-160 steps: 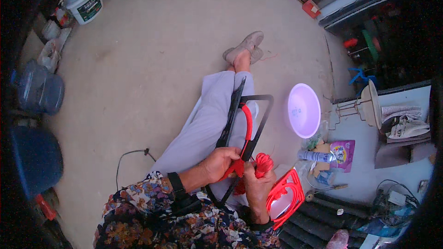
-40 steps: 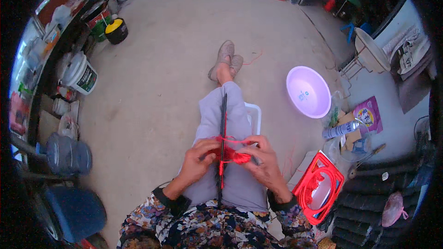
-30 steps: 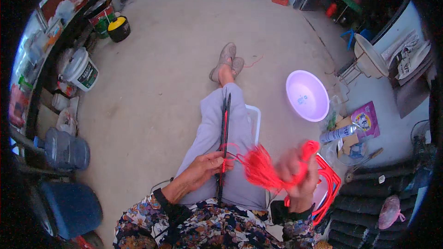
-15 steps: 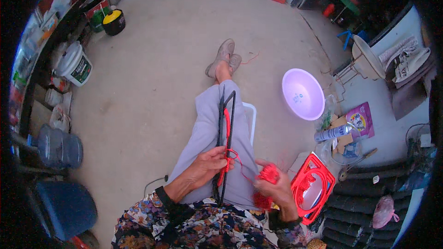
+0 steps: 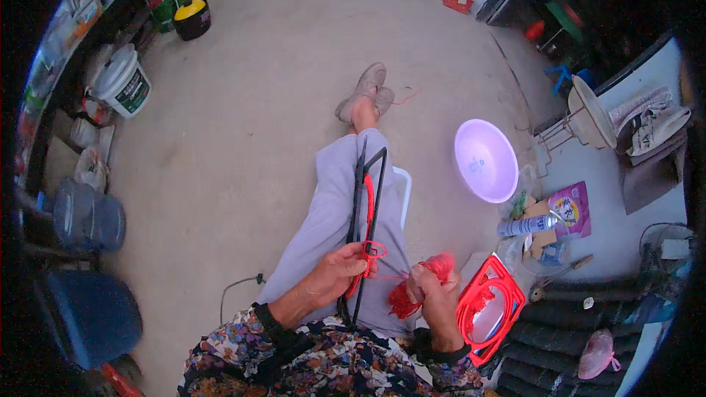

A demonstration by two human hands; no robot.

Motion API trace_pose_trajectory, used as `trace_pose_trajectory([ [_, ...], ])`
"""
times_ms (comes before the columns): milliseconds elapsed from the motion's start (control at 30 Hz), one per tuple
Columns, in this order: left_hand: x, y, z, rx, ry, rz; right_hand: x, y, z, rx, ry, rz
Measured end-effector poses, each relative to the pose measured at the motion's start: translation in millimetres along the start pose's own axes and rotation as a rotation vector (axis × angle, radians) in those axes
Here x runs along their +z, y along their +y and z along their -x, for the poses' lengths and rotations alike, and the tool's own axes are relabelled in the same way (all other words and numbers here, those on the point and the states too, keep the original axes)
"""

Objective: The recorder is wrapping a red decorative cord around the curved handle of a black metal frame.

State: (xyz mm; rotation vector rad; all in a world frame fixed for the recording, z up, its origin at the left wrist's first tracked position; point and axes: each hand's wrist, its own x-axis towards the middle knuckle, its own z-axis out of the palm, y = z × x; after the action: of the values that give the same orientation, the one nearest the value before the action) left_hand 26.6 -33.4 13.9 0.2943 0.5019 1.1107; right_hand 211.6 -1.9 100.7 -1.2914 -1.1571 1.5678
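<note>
A narrow black frame [image 5: 380, 176] lies lengthwise over my lap, with a red wrapped strip [image 5: 369, 198] along one bar. My left hand [image 5: 334, 276] pinches that bar low on the frame, where red cord winds round it. A small loop of red cord [image 5: 376, 244] stands out at my left fingertips. My right hand [image 5: 439, 301], slightly blurred, is closed round a bundle of red cord [image 5: 401, 301] to the right of the frame. A thin strand runs between the bundle and the frame.
A red-rimmed container [image 5: 511, 294] with red cord stands close to my right arm. Farther right are a lilac basin [image 5: 485, 162], a spray can [image 5: 526, 225] and a purple bag [image 5: 571, 208]. At left stand a white bucket [image 5: 123, 88] and water jug [image 5: 88, 213].
My right hand has turned and drawn the strand straighter beside the frame. A rounder loop of cord now shows at my left fingers. The whole view has shifted slightly.
</note>
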Motion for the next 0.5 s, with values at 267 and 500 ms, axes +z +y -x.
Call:
trace_pose_trajectory([
  [267, -1, -4, 1, 0.008, 0.071, -0.026, 24, 10, -1, 0.156, -0.076, 0.241],
  [500, -3, -6, 0, 0.005, 0.061, -0.007, 30, 13, -4, 0.172, -0.094, 0.160],
])
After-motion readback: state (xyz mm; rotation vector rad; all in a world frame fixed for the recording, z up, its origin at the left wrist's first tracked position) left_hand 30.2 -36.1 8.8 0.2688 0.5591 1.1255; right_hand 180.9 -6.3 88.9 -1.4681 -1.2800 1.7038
